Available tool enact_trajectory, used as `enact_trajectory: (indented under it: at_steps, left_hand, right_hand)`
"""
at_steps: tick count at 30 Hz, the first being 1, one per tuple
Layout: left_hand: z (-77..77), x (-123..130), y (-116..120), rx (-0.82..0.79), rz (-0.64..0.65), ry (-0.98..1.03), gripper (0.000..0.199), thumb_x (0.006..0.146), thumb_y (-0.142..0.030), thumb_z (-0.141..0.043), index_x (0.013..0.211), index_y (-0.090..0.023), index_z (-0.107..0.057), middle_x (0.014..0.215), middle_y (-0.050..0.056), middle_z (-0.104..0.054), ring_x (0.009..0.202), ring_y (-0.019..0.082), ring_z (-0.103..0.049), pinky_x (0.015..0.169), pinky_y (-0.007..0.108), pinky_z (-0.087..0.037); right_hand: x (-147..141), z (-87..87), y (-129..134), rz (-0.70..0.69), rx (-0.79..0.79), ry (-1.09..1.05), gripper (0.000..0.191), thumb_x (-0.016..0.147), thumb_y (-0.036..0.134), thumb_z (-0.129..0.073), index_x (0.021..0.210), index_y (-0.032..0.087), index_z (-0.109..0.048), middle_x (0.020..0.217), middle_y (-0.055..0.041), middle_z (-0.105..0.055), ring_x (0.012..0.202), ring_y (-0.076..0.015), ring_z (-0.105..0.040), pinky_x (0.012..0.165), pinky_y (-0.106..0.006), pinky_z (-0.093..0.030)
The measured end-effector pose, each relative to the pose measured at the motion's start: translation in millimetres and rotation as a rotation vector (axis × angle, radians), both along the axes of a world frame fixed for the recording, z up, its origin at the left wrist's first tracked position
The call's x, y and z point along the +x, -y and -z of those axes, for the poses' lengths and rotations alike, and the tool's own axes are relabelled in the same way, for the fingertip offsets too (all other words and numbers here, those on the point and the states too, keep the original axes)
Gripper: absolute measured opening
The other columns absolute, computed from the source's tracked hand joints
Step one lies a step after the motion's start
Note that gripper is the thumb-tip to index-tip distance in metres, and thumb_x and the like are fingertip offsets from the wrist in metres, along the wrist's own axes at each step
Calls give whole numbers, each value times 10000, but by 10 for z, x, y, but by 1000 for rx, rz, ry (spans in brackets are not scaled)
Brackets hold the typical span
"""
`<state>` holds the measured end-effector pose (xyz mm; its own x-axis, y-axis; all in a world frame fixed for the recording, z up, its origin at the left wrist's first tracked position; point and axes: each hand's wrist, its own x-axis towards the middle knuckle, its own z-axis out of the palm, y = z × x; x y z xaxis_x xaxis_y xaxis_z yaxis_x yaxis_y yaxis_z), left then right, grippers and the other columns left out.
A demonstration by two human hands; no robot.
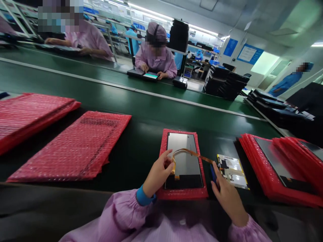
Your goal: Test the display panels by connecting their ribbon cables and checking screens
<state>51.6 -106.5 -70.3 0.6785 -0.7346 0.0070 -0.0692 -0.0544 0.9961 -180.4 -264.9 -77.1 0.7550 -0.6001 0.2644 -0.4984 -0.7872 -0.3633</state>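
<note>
A flat orange ribbon cable (186, 150) arches over a display panel (183, 158) that lies back side up on a red bubble-wrap bag (164, 194). My left hand (159, 173), with a blue band at the wrist, is closed with thumb and forefinger pinching the cable near its lower left end. The cable's other end runs to the forefinger of my right hand (228, 198). Between that hand's thumb and forefinger sits a small blue piece (213, 173), partly hidden. Just beyond those fingers, a circuit board with yellow edging (233, 169) lies on the dark green work surface.
Red bubble-wrap bags (75, 148) lie at the left. More red bags (264, 174) with display panels are stacked at the right. Across the bench a co-worker (156, 53) handles a tablet (150, 76). Black stacked devices (224, 80) stand at the far right.
</note>
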Motion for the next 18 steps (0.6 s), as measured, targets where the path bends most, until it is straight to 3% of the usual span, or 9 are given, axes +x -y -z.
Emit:
enact_trajectory:
  at_steps: [2,4,7,8,10,13,16,18]
  left_hand:
    - [-6,-7,-4,-13,-30,-10,524,768,-236,-542,1279,-143,-474,749,-25,-533,663,132,-548,614,262,-484]
    - [-17,-14,-9,-17,-50,-25,521,774,-237,-541,1281,-144,-470,749,-29,-527,656,129,-543,604,260,-484]
    - [-29,-22,-14,-19,-56,-52,511,766,-240,-538,1264,-140,-476,752,-30,-529,615,119,-528,564,251,-472]
    - [-30,-23,-14,-21,-55,-60,506,764,-239,-538,1256,-139,-479,751,-30,-528,603,114,-524,556,248,-468]
    - [-28,-24,-17,-24,-51,-71,498,759,-231,-542,1244,-137,-482,743,-33,-521,585,107,-514,540,238,-459]
    - [-23,-26,-26,-29,-46,-82,491,759,-227,-540,1237,-133,-476,744,-31,-514,577,103,-507,517,228,-448]
    - [-21,-32,-39,-34,-44,-81,498,762,-238,-532,1238,-110,-470,762,-19,-514,586,110,-503,512,237,-440]
    - [-23,-38,-45,-37,-40,-76,499,763,-235,-534,1240,-103,-474,769,-13,-518,591,111,-499,524,245,-438]
  right_hand:
    - [-125,-75,-41,-83,252,61,447,884,302,-454,1323,274,-535,1017,-68,-727,746,-231,-677,658,-357,-544]
    - [-134,-197,-127,-128,586,248,299,877,348,-482,1067,257,-693,771,-48,-725,596,-202,-637,533,-307,-524]
    - [108,-327,-302,-197,1027,584,264,851,444,-522,940,239,-664,562,0,-625,419,-155,-506,336,-229,-357]
    - [240,-334,-366,-203,1071,628,238,819,444,-582,933,241,-637,579,9,-626,429,-145,-499,342,-217,-339]
    - [525,-297,-485,-159,996,613,223,767,426,-683,821,228,-598,545,42,-579,427,-116,-468,386,-211,-346]
    - [864,-172,-610,-101,860,574,349,859,498,-568,658,215,-526,436,83,-412,374,-95,-371,379,-218,-292]
    - [994,-73,-652,-104,837,553,355,944,503,-401,800,215,-551,500,62,-498,425,-120,-450,417,-231,-339]
    - [993,-48,-651,-107,805,515,308,938,483,-447,804,219,-534,547,45,-566,474,-131,-506,471,-241,-385]
